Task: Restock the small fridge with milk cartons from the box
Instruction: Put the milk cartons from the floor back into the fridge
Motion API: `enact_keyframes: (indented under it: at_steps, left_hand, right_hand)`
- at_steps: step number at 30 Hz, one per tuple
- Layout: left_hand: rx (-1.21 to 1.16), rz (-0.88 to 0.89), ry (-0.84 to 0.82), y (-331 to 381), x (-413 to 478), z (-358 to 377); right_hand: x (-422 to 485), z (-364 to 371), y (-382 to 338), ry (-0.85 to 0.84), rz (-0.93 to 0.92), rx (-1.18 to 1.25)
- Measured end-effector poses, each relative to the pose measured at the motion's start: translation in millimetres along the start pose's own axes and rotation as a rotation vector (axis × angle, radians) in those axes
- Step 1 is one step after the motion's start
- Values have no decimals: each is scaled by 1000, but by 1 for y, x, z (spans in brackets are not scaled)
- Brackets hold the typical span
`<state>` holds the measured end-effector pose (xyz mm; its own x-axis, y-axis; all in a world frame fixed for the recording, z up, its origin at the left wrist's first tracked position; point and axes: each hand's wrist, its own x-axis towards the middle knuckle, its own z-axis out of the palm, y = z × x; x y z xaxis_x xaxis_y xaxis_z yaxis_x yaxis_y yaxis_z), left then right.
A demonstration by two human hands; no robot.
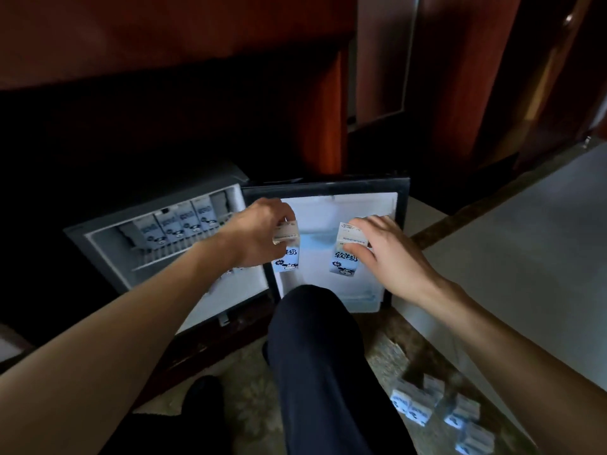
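The small fridge (402,205) stands open in front of me, its door (108,257) swung out to the left. My left hand (259,231) grips the top of a blue-and-white milk carton (286,257) at the fridge's left edge. My right hand (384,251) pinches the top of a second milk carton (345,261) in front of the white interior. Several matching cartons (184,224) stand in a row in the door shelf. No box is visible.
More loose milk cartons (437,412) lie on the patterned floor at the lower right. My dark-trousered knee (315,356) is directly before the fridge. A pale surface (525,257) runs along the right, and red-brown wooden cabinetry (322,110) rises behind.
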<state>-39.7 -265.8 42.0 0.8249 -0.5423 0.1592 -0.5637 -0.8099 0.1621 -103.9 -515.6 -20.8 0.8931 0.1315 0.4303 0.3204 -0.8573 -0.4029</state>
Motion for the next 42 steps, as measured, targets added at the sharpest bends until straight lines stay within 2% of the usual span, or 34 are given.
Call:
enact_keyframes:
  at_steps: [5,13,25,38,42]
  left_hand:
    - [25,-142,3,-50,-25,-8]
    - [66,-275,-2,-112,-59,8]
    - [112,-429,-63,-177,-84,51]
    - [126,-421,-65,-265,-48,145]
    - [189,-395,-65,-297,-30,178]
  right_hand:
    - [44,30,-34,-76,-73,-24]
    - [94,90,-76,-263,-194,-25]
    - [144,181,-101,-473,-228,0]
    - [195,317,-90,-541,-262,-77]
    - [212,364,-73,-572,-241,-15]
